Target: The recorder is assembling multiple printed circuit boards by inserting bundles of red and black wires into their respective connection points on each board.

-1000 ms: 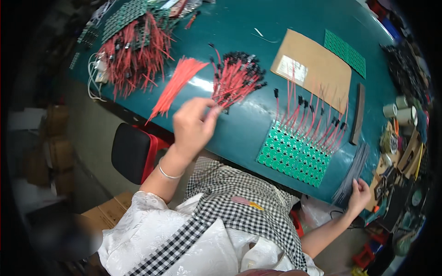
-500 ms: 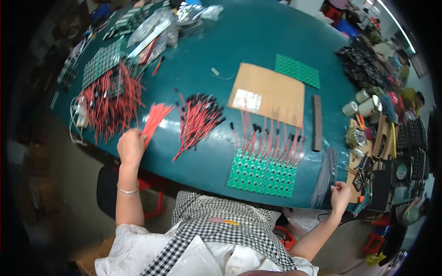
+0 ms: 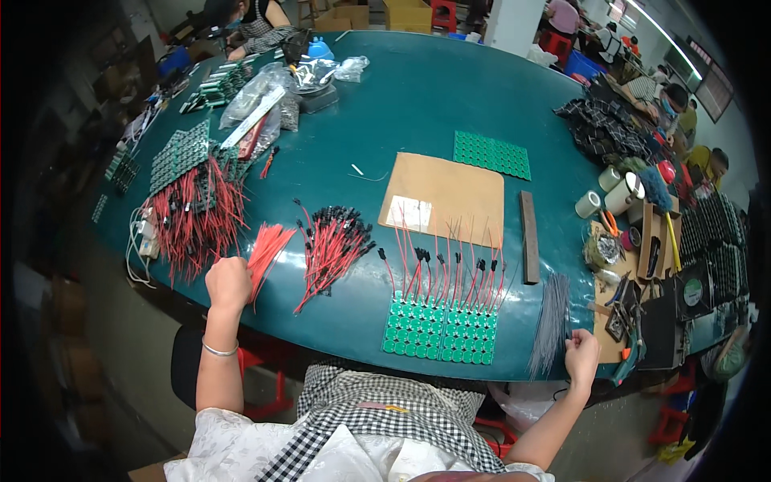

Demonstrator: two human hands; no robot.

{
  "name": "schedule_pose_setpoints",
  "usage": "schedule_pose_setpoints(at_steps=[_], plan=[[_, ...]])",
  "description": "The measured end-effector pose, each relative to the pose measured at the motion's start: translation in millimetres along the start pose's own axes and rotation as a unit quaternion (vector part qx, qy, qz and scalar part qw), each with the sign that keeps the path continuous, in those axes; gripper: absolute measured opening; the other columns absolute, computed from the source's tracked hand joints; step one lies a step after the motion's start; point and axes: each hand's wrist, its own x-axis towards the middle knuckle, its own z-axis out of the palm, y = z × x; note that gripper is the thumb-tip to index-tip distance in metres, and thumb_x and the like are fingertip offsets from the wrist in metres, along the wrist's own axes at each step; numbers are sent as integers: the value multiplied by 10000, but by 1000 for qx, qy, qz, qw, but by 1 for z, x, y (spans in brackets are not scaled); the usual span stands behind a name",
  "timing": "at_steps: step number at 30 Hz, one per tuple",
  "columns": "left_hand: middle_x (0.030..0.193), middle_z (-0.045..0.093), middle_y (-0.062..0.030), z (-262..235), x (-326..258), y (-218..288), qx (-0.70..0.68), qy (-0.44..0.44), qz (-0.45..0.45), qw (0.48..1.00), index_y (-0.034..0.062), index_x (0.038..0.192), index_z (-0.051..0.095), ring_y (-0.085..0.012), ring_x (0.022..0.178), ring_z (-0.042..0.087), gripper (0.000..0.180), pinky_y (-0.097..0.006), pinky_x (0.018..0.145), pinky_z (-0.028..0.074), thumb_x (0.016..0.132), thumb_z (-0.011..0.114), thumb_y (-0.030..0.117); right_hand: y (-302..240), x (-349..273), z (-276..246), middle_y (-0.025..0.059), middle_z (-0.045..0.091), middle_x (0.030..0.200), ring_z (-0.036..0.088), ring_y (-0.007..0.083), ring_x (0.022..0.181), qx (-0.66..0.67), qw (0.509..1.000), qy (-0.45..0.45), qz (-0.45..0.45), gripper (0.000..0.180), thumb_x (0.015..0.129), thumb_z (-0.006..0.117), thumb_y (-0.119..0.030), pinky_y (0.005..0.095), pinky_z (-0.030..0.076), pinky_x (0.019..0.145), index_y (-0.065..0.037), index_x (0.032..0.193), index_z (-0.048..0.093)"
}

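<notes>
My left hand (image 3: 229, 283) is closed at the left side of a bundle of loose red wires (image 3: 268, 251); its curled fingers hide whatever they may hold. At the table's near right edge, the fingertips of my right hand (image 3: 583, 357) are pinched together against a bundle of thin dark grey wires (image 3: 551, 323). What lies between those fingertips is too small to make out. Between my hands sit green circuit board panels (image 3: 439, 330), with red wires and black connectors standing along their far edge. A pile of red wires with black connectors (image 3: 333, 251) lies left of them.
Beyond the panels lies a brown cardboard sheet (image 3: 450, 189), with another green panel (image 3: 491, 154) behind it. A dark bar (image 3: 528, 237) lies right of it. Wired boards (image 3: 197, 205) are heaped at left. Tools and spools (image 3: 622, 197) crowd the right. Other people sit farther off.
The whole view has tipped up, showing more of the room's far side. Both hands stay beside the same wire bundles, with my right fingers turned a little more inward.
</notes>
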Motion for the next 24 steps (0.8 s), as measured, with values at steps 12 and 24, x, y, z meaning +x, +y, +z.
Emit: schedule_pose_setpoints(at_steps=[12,24], plan=[[726,699,-205,0,0,1,6,19,15,1000,37,711,741,-369,745,723,140,-448,691,580,767,750,166,-4,2,-6,169,678,768,668,264,708,-11,1000,-7,1,237,781,731,63,365,521,693,64,1016,704],[717,698,-199,0,-2,3,-8,38,23,999,44,708,742,-360,729,722,156,-436,675,578,789,753,176,2,-9,-27,11,599,864,561,82,706,264,961,-53,71,247,895,674,57,215,479,595,79,1140,675]])
